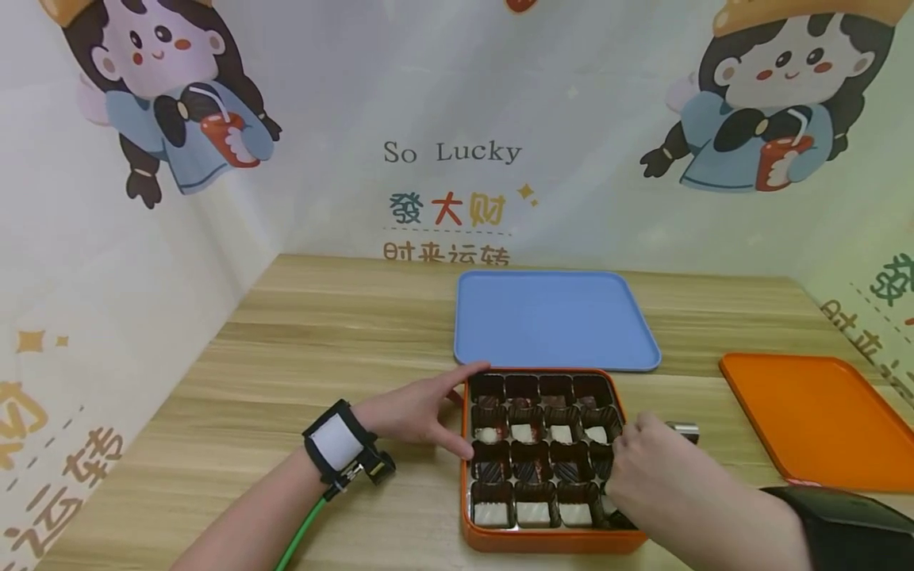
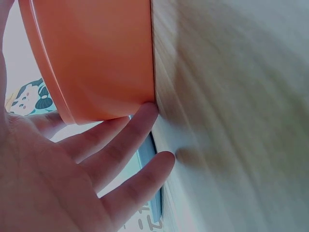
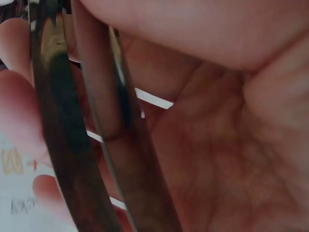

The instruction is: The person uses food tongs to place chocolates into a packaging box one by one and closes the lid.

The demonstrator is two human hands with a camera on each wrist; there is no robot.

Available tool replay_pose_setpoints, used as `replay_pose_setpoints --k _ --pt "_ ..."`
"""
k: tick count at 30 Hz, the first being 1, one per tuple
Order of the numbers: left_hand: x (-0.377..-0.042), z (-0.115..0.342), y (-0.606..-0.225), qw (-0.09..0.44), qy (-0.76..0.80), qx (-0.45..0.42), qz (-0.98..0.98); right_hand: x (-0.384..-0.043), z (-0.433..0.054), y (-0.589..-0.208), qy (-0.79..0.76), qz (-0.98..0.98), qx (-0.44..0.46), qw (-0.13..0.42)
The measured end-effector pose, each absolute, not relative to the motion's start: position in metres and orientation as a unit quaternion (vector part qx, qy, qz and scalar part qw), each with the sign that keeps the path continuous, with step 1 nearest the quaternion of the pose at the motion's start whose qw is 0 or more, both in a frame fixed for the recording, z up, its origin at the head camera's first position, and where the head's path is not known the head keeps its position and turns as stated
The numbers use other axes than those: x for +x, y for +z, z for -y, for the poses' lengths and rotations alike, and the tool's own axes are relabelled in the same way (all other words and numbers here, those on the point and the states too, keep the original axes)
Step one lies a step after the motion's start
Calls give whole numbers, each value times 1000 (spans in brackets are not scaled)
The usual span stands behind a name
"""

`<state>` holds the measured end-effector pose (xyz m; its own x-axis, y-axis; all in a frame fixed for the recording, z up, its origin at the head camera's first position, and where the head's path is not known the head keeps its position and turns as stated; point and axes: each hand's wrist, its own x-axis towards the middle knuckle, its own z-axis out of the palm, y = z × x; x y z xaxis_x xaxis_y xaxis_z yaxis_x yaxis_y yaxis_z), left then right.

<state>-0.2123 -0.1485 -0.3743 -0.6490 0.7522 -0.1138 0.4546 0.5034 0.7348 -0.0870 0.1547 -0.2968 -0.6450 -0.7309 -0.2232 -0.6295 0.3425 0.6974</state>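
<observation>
An orange box (image 1: 553, 542) of chocolates holds a dark divided tray with rows of dark pieces (image 1: 530, 472) and white pieces (image 1: 533, 515). My left hand (image 1: 421, 412) rests against its left side, fingers spread, the thumb at the rim. Seen from the left wrist, slightly bent fingers (image 2: 118, 154) touch the orange wall low down by the tabletop. Over the box's right edge, my right hand (image 1: 653, 468) grips metal tongs (image 3: 72, 125), whose two shiny arms run across the palm in the right wrist view. The tong tips are hidden behind that hand in the head view.
Behind the box lies a blue tray (image 1: 553, 317), its near edge close to the box's back rim. An orange tray (image 1: 821, 416) lies on the right of the wooden table (image 1: 321, 341). A printed cloth (image 1: 457, 95) hangs around the back and sides.
</observation>
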Motion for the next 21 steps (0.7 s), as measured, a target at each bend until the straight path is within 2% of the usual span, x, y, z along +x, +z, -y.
replay_pose_setpoints --k 6,12,21 --pt "-211 150 -376 216 347 353 -841 -90 -140 -301 -423 795 430 62" --pt "-210 149 -376 221 353 347 -840 -93 -141 -302 -401 813 422 22" --pt "-209 149 -373 230 358 347 -836 -96 -179 -280 -277 873 402 14"
